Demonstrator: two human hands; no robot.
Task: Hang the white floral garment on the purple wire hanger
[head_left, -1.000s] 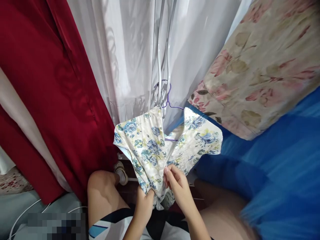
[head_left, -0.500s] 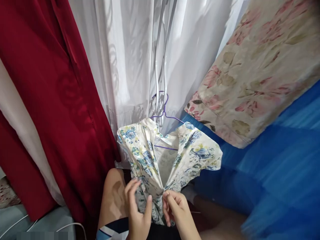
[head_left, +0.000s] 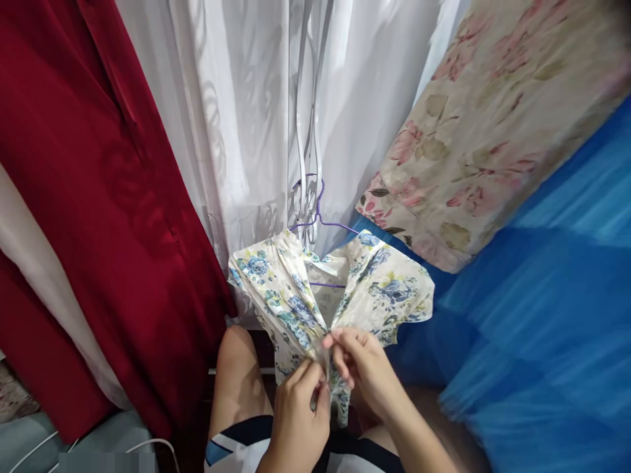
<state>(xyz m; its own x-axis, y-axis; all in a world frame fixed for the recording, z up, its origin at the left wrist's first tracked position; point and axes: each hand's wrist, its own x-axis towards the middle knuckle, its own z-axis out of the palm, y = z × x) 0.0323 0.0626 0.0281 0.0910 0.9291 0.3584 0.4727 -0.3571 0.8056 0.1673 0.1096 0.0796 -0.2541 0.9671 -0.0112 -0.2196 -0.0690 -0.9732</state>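
A white dress [head_left: 394, 289] with blue and yellow flowers hangs on a purple hanger [head_left: 319, 213] in front of my knees. Its front opens in a V. At the bottom of the V, my right hand [head_left: 362, 361] is closed in a pinch at the front closure, on what looks like a small zipper pull, mostly hidden by the fingers. Just below and to the left, my left hand [head_left: 302, 404] pinches the cloth along the front edge. The lower part of the dress is partly hidden behind my hands.
White metal bars [head_left: 300, 131] carry the hanger, before a white curtain [head_left: 246, 118]. Dark red cloth [head_left: 142, 197] hangs at left. A pink-flowered cloth [head_left: 473, 144] and blue tulle fabric [head_left: 557, 289] hang at right. A white cable [head_left: 162, 443] lies at lower left.
My right hand has moved up along the front, and the V opening now ends higher. My left hand, open before, has moved right and closed on the cloth.
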